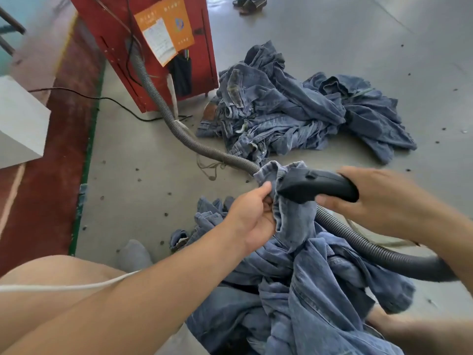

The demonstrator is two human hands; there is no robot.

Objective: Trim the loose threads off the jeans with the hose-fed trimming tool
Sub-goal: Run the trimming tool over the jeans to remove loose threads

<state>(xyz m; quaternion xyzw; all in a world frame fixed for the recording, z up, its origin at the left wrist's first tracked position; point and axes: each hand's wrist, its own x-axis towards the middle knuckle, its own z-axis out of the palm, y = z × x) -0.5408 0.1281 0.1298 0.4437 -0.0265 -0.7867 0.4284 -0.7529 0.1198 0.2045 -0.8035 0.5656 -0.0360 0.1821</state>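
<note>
Two hands are busy trimming: the left hand (pixel 252 216) pinches the jeans (pixel 291 221) hem up, the right hand (pixel 378 198) grips the trimming tool (pixel 317 187) against it, and next should slide it along.

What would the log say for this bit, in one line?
left hand: holds jeans hem | right hand: grips trimming tool, nose on hem | hose: runs to red machine

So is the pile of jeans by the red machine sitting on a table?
No, the pile of jeans lies on the bare grey floor beside the red machine.
</note>
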